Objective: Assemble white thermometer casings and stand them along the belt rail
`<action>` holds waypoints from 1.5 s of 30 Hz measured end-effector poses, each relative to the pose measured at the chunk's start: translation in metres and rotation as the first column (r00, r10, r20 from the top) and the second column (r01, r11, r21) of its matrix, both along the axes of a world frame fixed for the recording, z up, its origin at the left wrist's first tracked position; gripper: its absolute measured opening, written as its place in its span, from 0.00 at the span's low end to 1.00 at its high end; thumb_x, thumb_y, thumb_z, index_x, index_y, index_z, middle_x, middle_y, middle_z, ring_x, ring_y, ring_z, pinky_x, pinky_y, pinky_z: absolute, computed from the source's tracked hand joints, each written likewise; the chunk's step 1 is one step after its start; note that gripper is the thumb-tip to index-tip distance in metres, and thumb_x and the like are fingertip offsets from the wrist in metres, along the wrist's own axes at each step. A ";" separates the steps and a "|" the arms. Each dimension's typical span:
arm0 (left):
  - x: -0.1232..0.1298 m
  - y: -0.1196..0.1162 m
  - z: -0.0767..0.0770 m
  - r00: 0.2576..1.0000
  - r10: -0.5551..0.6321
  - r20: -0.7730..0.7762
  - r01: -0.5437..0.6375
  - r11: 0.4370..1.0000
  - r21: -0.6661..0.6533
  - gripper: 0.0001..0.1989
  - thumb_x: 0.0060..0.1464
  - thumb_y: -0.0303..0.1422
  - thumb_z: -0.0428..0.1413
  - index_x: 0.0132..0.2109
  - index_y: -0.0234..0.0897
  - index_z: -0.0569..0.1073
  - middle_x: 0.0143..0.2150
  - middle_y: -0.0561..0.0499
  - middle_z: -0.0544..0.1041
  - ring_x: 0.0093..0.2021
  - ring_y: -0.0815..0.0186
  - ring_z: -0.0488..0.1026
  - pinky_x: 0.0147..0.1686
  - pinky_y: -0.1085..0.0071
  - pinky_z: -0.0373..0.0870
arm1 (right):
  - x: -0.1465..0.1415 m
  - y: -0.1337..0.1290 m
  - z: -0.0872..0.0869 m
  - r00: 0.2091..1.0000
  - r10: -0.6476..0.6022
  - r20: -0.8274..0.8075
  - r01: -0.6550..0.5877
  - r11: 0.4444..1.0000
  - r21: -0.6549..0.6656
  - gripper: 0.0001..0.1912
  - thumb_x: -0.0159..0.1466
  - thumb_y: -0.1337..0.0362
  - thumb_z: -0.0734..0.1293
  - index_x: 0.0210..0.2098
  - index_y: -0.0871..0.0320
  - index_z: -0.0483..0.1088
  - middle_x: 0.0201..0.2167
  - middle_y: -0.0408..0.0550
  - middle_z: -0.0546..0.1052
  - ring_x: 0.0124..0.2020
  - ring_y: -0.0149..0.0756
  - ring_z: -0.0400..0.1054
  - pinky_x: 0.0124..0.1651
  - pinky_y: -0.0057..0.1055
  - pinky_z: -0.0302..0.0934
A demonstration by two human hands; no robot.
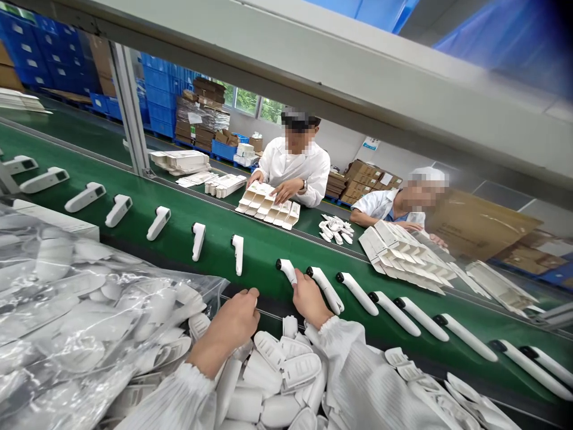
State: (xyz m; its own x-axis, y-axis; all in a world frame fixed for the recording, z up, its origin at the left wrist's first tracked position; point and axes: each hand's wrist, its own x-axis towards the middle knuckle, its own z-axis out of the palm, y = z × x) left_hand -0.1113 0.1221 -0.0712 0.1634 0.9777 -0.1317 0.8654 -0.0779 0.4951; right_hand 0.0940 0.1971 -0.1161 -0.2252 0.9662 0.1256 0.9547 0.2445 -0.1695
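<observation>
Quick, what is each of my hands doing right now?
Left hand: curled at the belt edge, nothing visibly held.
Right hand: closed on the white thermometer on the conveyor belt.

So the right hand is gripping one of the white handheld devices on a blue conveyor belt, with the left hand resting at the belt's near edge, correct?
Not quite: the conveyor belt is green, not blue, as the head view shows. The rest holds: the right hand grips a white handheld device on the belt, and the left hand rests at its near edge.
</observation>
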 end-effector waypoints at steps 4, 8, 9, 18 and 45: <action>-0.002 0.006 -0.007 1.000 -0.004 0.016 0.004 1.000 -0.012 0.20 0.57 0.22 0.44 0.54 0.33 0.70 0.53 0.36 0.73 0.53 0.51 0.72 0.50 0.60 0.67 | 0.005 0.003 -0.002 0.999 -0.029 0.022 0.029 0.999 0.016 0.23 0.65 0.78 0.59 0.59 0.72 0.64 0.43 0.63 0.73 0.44 0.50 0.69 0.48 0.37 0.61; -0.001 0.011 -0.008 0.999 -0.021 0.035 0.021 1.000 -0.008 0.20 0.58 0.25 0.44 0.54 0.33 0.71 0.56 0.37 0.73 0.57 0.50 0.70 0.54 0.59 0.64 | 0.011 0.005 0.005 1.000 -0.024 0.020 0.023 0.999 0.032 0.20 0.68 0.75 0.60 0.59 0.70 0.65 0.43 0.61 0.74 0.45 0.47 0.69 0.50 0.35 0.61; -0.001 0.013 -0.007 0.999 -0.023 0.042 0.023 1.000 -0.007 0.20 0.58 0.26 0.44 0.54 0.33 0.70 0.57 0.37 0.73 0.57 0.50 0.70 0.55 0.59 0.64 | 0.017 0.005 0.010 1.000 -0.010 0.021 0.009 0.999 0.037 0.18 0.69 0.73 0.60 0.59 0.68 0.65 0.44 0.59 0.74 0.46 0.45 0.69 0.50 0.34 0.61; -0.011 0.023 -0.002 0.963 0.047 0.265 -0.034 0.998 -0.053 0.23 0.58 0.46 0.47 0.54 0.41 0.70 0.44 0.45 0.79 0.42 0.51 0.76 0.38 0.64 0.69 | 0.139 -0.026 0.020 0.938 -0.160 0.306 0.135 0.986 0.099 0.28 0.73 0.56 0.61 0.67 0.64 0.54 0.52 0.60 0.71 0.52 0.50 0.67 0.50 0.36 0.63; 0.056 -0.004 0.009 -0.272 0.528 0.804 -0.043 0.828 -0.559 0.11 0.49 0.23 0.59 0.42 0.34 0.72 0.34 0.51 0.73 0.27 0.73 0.69 0.15 0.83 0.58 | -0.014 -0.074 0.047 0.310 0.049 -0.950 -0.186 0.982 -0.010 0.12 0.64 0.54 0.68 0.34 0.57 0.69 0.31 0.43 0.74 0.32 0.35 0.68 0.34 0.28 0.63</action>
State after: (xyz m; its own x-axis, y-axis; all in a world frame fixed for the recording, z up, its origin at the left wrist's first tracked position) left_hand -0.0549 0.1181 -0.0618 0.0401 0.9207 -0.3883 -0.7083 0.3003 0.6389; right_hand 0.0802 0.1227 -0.0687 -0.1325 0.9609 0.2432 0.0922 0.2563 -0.9622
